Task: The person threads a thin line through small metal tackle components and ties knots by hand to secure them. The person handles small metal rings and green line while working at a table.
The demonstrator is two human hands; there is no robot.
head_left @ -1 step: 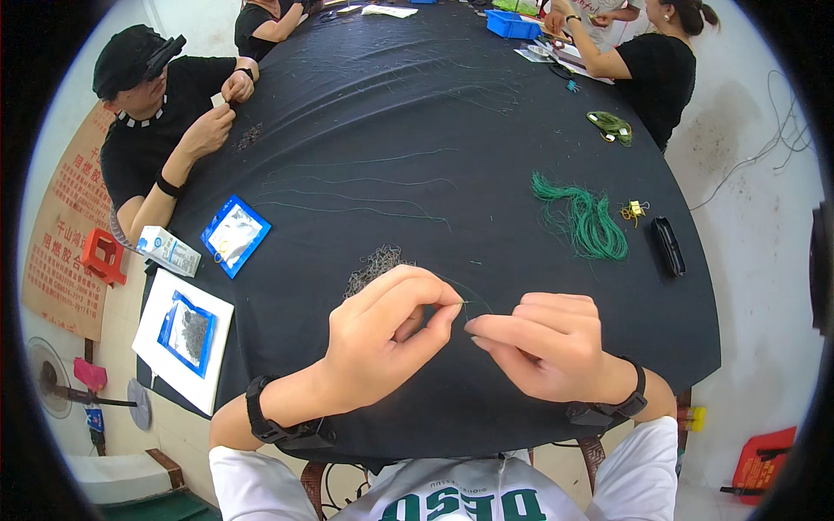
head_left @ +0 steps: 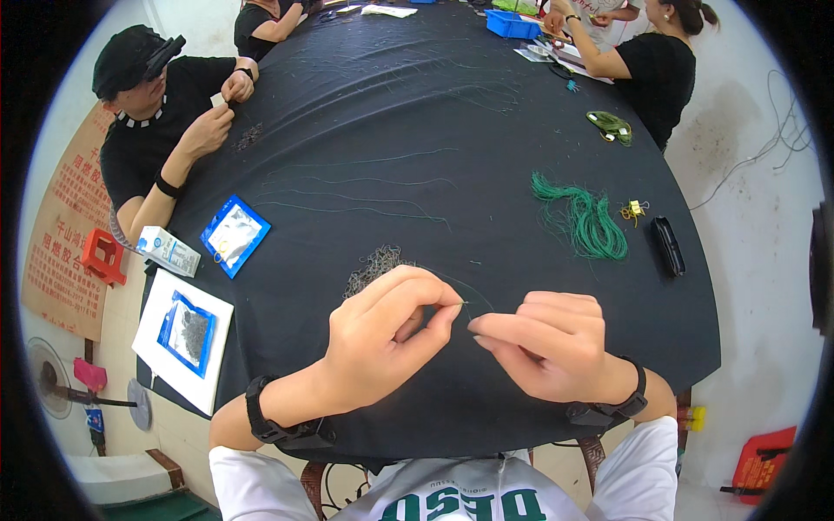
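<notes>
1. Your left hand (head_left: 382, 339) pinches a tiny piece (head_left: 466, 302), too small to identify, between its fingers (head_left: 439, 311).
2. Your right hand (head_left: 549, 347) pinches a thin green thread (head_left: 473, 290), which loops between both hands above the tabletop (head_left: 452, 425).
3. A dark wiry heap (head_left: 372, 268) lies just beyond your left hand.

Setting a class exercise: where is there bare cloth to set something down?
Free: black cloth right of the right hand, this side of the dark case; also between the upper blue packet and tangled grey pile. Crowded: where green thread bundle, yellow clips and case sit close.
</notes>
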